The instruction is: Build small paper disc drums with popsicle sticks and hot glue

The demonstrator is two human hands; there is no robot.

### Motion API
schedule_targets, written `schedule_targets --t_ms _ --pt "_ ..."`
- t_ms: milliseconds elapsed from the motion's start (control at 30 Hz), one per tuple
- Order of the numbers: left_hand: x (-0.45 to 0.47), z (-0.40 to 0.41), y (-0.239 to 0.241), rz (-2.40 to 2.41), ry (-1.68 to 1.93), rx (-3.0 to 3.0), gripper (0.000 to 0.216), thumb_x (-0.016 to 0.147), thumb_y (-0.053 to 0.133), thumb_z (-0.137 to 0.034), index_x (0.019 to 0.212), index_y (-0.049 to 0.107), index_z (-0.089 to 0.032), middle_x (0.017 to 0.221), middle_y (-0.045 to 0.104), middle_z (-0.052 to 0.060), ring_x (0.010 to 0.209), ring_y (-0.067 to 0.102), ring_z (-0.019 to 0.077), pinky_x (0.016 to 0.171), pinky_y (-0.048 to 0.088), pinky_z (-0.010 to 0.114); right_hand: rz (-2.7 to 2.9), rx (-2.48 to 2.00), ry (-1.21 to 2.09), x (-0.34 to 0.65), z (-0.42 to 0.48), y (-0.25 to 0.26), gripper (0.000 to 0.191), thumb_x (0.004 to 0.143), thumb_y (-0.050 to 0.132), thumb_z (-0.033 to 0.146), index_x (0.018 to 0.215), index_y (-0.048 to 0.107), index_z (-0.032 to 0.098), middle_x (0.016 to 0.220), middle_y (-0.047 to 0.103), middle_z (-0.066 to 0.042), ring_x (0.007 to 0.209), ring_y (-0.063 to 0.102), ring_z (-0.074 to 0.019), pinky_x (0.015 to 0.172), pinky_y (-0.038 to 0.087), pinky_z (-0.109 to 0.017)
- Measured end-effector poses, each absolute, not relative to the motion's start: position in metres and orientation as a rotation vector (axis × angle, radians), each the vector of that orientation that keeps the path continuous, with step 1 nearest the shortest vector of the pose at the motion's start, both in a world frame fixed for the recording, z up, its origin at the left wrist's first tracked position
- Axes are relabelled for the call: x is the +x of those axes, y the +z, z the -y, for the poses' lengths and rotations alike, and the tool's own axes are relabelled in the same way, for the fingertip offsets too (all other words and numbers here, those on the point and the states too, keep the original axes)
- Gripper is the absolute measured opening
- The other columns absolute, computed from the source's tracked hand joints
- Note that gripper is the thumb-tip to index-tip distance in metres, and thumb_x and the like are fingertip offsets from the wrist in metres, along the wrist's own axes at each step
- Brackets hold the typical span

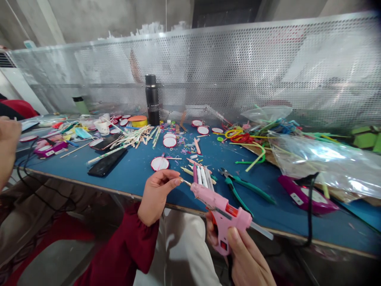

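Note:
My right hand (pixel 242 254) is closed round the handle of a pink glue gun (pixel 218 206), whose nozzle points to the left. A clear glue stick (pixel 262 230) juts from the back of the gun. My left hand (pixel 162 190) is pinched at the nozzle tip; whatever small thing sits between thumb and forefinger is too hidden to name. Just beyond the gun lie several markers (pixel 203 176) in pink, white and grey. A round white disc with a red rim (pixel 160 163) rests past my left hand. Green-handled cutting pliers (pixel 247 186) lie to the right.
A black bottle (pixel 152 101) stands at the back before a perforated metal screen (pixel 208 75). Wooden sticks (pixel 137 137) and a black phone (pixel 107 162) are left of centre. At right are a purple device (pixel 306 194), a cable and plastic bags (pixel 327 159). Another person's hand (pixel 7 149) shows far left.

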State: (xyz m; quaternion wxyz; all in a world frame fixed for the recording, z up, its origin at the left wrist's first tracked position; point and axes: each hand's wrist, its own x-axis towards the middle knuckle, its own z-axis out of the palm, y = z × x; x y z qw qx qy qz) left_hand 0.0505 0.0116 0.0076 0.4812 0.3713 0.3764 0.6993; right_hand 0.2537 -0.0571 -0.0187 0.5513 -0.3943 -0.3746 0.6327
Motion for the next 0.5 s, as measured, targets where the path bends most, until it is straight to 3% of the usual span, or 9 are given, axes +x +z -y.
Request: schedule_targets --t_ms 500 --pt "0.0505 -0.0119 0.0064 -0.940 1.697 0.932 0.023 0.066 0.090 -0.026 0.084 0.078 -0.018 0.078 0.075 0.001 0.073 0.065 0.0101 0.071 0.050 0.021 0.949 -0.876 1.566 0.2565 0.0534 -0.0200 0.044 0.083 0.070 0.057 0.107 0.076 0.021 0.091 0.074 -0.010 0.073 0.063 -0.0235 0.070 0.054 -0.038"
